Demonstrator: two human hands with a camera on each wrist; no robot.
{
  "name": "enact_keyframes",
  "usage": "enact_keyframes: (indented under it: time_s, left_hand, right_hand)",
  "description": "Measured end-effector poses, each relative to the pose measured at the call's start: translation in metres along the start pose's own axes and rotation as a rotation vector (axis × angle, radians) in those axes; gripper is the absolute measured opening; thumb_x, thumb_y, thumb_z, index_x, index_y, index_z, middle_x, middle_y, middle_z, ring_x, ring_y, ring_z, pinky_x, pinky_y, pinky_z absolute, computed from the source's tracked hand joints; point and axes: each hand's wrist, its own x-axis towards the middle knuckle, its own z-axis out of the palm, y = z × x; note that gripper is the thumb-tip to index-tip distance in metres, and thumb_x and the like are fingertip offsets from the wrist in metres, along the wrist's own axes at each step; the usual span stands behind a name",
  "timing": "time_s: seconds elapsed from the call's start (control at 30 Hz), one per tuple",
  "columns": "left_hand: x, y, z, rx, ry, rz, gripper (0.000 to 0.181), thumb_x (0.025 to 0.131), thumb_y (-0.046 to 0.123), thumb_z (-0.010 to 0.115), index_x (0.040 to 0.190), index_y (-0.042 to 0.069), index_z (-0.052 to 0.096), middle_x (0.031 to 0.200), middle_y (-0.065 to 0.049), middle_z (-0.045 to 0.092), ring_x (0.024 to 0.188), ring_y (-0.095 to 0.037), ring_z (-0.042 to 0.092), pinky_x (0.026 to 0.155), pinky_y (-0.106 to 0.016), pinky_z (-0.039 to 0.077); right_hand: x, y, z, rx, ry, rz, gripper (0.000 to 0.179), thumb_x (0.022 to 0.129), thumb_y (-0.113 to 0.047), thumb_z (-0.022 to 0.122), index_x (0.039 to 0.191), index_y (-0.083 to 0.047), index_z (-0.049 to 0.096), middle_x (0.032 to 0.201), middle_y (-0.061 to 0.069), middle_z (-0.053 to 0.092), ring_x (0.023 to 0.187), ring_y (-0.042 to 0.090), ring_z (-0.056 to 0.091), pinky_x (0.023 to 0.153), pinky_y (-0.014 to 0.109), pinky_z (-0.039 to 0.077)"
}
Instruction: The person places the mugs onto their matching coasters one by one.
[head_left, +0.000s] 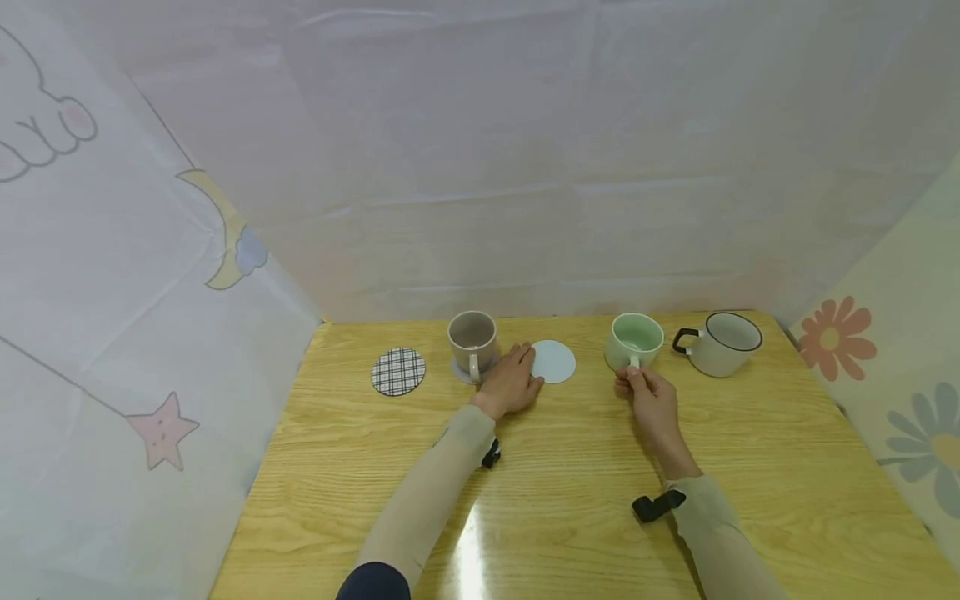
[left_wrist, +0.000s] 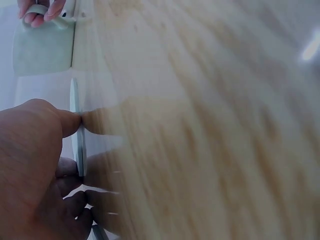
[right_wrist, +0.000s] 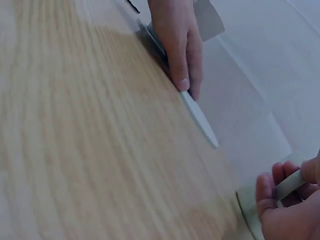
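Observation:
My left hand (head_left: pixel 510 383) lies on the table at the left edge of a pale blue round coaster (head_left: pixel 557 362). Its fingers are stretched out, and the thumb rests by the coaster's near edge; the left wrist view shows the thumb (left_wrist: pixel 70 122) right at the thin disc. Farther right, my right hand (head_left: pixel 652 404) pinches the handle of a light green mug (head_left: pixel 636 335), which stands upright with its handle toward me. The right wrist view shows fingers curled around that handle (right_wrist: pixel 289 185).
Left of my left hand a taupe mug (head_left: pixel 472 335) stands on a grey coaster (head_left: pixel 459 372). A checked black-and-white coaster (head_left: pixel 398 372) lies beyond it at the left. A white mug (head_left: pixel 722 350) with a black rim and handle stands at the right, near the table's back edge.

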Motion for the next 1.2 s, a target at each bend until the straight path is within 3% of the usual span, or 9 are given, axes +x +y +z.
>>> enact_keyframes:
  time_s: [0.23, 0.7, 0.97, 1.2]
  left_hand:
    - [-0.0015, 0.0005, -0.0009, -0.010, -0.006, -0.007, 0.064, 0.115, 0.038, 0.046, 0.167, 0.004, 0.033, 0.175, -0.012, 0.031, 0.162, -0.031, 0.032, 0.133, -0.040, 0.029]
    - [0.0017, -0.0046, -0.0008, -0.060, -0.023, -0.029, 0.065, 0.115, 0.040, 0.046, 0.169, 0.007, 0.029, 0.177, -0.010, 0.027, 0.164, -0.029, 0.026, 0.135, -0.039, 0.025]
    - [0.0023, -0.0055, -0.0023, -0.054, -0.027, -0.036, 0.066, 0.115, 0.041, 0.046, 0.169, 0.007, 0.029, 0.177, -0.009, 0.026, 0.165, -0.029, 0.025, 0.135, -0.039, 0.024]
    - [0.0017, -0.0024, 0.0026, -0.023, -0.044, -0.036, 0.067, 0.115, 0.043, 0.044, 0.170, 0.008, 0.027, 0.177, -0.009, 0.026, 0.164, -0.028, 0.025, 0.135, -0.039, 0.025]
  right_hand:
    - [0.0001, 0.0016, 0.0023, 0.112, 0.066, 0.028, 0.049, 0.113, -0.027, 0.054, 0.125, 0.019, 0.064, 0.097, -0.001, 0.075, 0.091, 0.011, 0.075, 0.089, 0.023, 0.064]
    - [0.0052, 0.0037, 0.0008, 0.201, 0.042, -0.026, 0.049, 0.111, -0.024, 0.058, 0.119, 0.023, 0.064, 0.100, 0.008, 0.077, 0.089, 0.017, 0.076, 0.088, 0.028, 0.065]
    - [0.0048, 0.0043, -0.0011, 0.111, 0.059, -0.047, 0.045, 0.113, -0.023, 0.057, 0.116, 0.020, 0.067, 0.096, 0.003, 0.078, 0.087, 0.015, 0.077, 0.085, 0.028, 0.066]
    - [-0.0001, 0.0046, -0.0037, 0.129, 0.059, -0.068, 0.044, 0.112, -0.021, 0.057, 0.115, 0.023, 0.066, 0.093, 0.002, 0.077, 0.085, 0.014, 0.077, 0.083, 0.026, 0.066]
